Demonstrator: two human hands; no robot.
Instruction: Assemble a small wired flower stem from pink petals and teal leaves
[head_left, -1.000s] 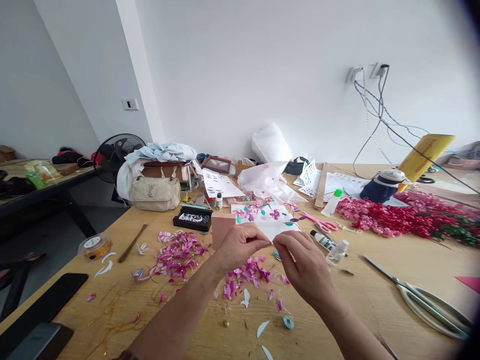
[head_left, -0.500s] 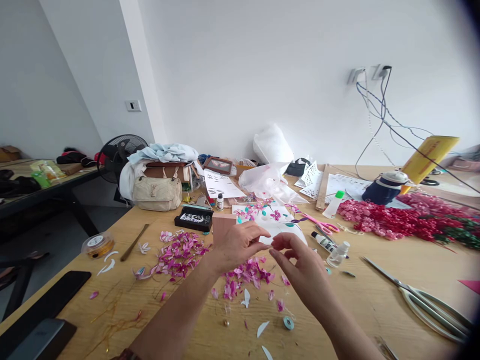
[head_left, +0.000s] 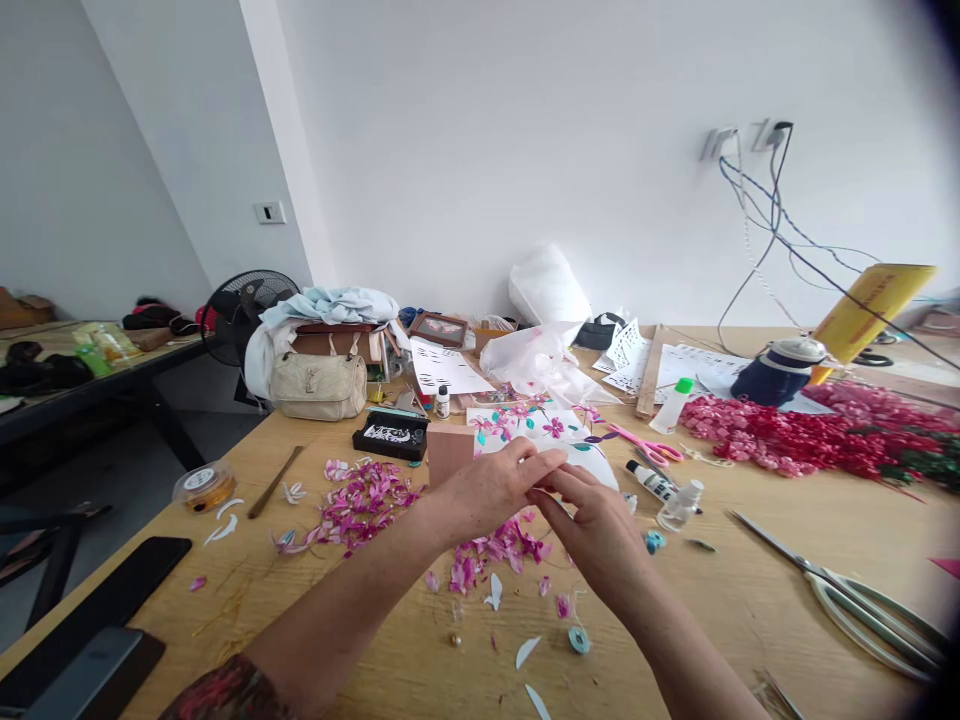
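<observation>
My left hand [head_left: 499,487] and my right hand [head_left: 589,515] meet over the middle of the wooden table [head_left: 300,620]. Both have their fingers pinched together, the left fingers lying over the right ones. Whatever is between the fingertips is too small or hidden to name. Beneath and beside them lie loose pink petals [head_left: 367,505]. Behind the hands is a white sheet with pink flowers and green leaves [head_left: 555,430], next to a flat pinkish-brown block [head_left: 451,455]. A small blue spool [head_left: 578,640] sits nearer the front edge.
Large scissors [head_left: 825,580] lie at the right, pink scissors [head_left: 652,447] behind. Bottles [head_left: 679,505] stand right of my hands. Red and pink flower bunches [head_left: 780,430] fill the back right. A phone [head_left: 86,675], a clear round tub [head_left: 205,488] and a beige bag [head_left: 319,385] are left.
My hands have come closer together, and the left fingers now overlap the right ones. More of the left sleeve shows. The view has shifted slightly.
</observation>
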